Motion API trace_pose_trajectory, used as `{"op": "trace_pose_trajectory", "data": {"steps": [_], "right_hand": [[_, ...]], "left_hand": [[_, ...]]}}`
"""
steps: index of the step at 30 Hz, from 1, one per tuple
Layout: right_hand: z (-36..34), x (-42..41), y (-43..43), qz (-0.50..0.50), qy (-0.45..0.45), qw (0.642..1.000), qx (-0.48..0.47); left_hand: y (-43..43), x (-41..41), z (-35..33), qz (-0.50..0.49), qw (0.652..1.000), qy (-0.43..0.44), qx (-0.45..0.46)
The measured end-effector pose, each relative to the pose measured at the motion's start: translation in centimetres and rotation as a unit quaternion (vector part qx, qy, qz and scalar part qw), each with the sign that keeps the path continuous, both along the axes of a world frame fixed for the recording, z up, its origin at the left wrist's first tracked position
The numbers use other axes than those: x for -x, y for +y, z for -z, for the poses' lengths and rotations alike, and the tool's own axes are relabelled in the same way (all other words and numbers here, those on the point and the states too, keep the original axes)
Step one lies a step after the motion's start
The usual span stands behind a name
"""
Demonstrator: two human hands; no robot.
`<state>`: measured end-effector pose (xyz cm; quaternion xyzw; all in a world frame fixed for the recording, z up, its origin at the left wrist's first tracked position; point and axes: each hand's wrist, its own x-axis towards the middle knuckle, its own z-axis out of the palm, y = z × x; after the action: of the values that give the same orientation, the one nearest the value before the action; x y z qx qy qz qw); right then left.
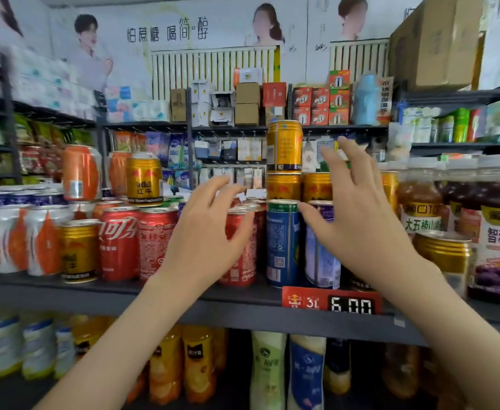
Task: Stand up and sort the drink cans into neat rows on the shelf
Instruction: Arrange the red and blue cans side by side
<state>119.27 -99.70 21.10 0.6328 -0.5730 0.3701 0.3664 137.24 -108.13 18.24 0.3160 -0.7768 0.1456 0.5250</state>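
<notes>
Drink cans crowd the grey shelf. Red cola cans stand at the front centre, with a gold can and white-and-orange cans to their left. A blue-green can and a pale blue can stand right of centre. Behind them gold cans are stacked, the top gold can highest. My left hand hovers with spread fingers in front of a red can and holds nothing. My right hand is spread too, its thumb at the rim of the blue-green can.
An orange can and a gold Red Bull can sit on top of other cans at the back left. Tall juice bottles fill the shelf's right end. A red price tag hangs on the shelf edge. Bottles stand on the shelf below.
</notes>
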Motion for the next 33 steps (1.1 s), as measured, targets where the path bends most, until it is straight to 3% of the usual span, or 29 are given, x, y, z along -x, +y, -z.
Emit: {"op": "trace_pose_trajectory", "data": {"steps": [4,8,14,18,25,33], "right_hand": [[0.4,-2.5,-1.2,-0.133,-0.035,0.988,-0.066],[1.3,-5.0,-3.1,-0.188,-0.061,0.972,-0.129],[0.7,-8.6,-7.5,-0.149,-0.052,0.971,-0.178],[0.1,-10.5,-9.6,-0.123,-0.093,0.969,-0.191],[-1.6,-12.5,-10.8,-0.045,-0.101,0.964,-0.241],[-2.2,-11.9,-10.4,-0.068,-0.144,0.950,-0.268]], "left_hand": [[-0.9,-3.9,0.6,-0.047,0.999,0.015,-0.018],[-2.2,-7.8,1.7,-0.077,0.996,0.008,-0.037],[-4.7,-12.2,1.8,-0.090,0.993,-0.059,-0.040],[-6.4,-14.4,1.2,-0.065,0.993,-0.095,-0.026],[-8.3,-14.7,0.7,-0.045,0.983,-0.175,-0.039],[-8.3,-13.8,0.0,-0.033,0.991,-0.127,-0.037]]}}
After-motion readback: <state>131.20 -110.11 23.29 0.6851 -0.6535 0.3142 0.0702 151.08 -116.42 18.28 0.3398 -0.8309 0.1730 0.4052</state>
